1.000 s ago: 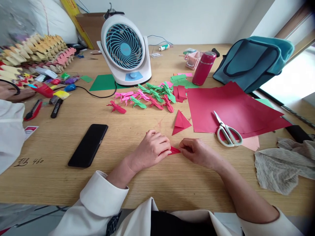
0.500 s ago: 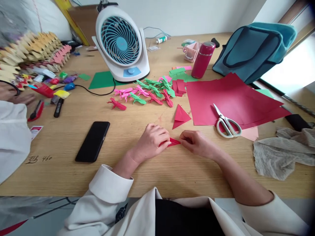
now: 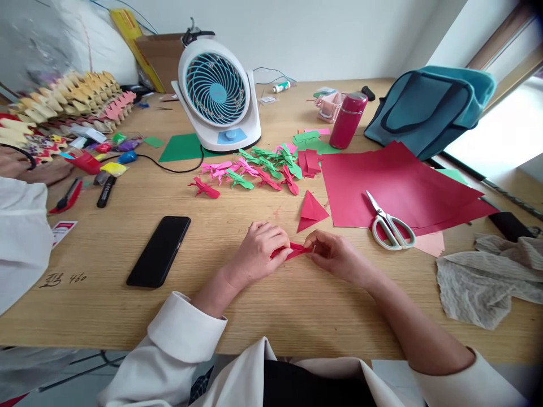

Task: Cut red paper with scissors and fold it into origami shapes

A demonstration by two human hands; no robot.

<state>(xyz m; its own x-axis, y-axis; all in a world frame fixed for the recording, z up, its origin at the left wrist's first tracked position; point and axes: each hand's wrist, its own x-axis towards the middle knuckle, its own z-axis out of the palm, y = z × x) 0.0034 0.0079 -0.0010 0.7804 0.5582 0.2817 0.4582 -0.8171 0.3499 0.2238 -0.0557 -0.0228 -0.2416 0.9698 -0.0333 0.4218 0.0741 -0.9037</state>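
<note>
Between my hands a narrow folded red paper (image 3: 298, 249) is pinched just above the table. My left hand (image 3: 263, 249) is closed on its left end, thumb along the near side, hiding part of it. At its right tip, the thumb and fingertips of my right hand (image 3: 331, 252) are closed on the paper. Just beyond them lies a red folded paper triangle (image 3: 313, 211). Farther back is a pile of folded paper figures (image 3: 267, 164) in green, pink and red.
White-handled scissors (image 3: 389, 223) lie partly on large red paper sheets (image 3: 403, 175) at right. A black phone (image 3: 159, 251) is at left. Behind stand a fan (image 3: 218, 93), a red flask (image 3: 348, 120) and a blue bag (image 3: 424, 110). Another person's sleeve (image 3: 21, 232) is at far left.
The view has tilted up a little, so everything sits lower in the picture. My right fingers have shifted slightly on the paper's tip; both hands keep their hold.
</note>
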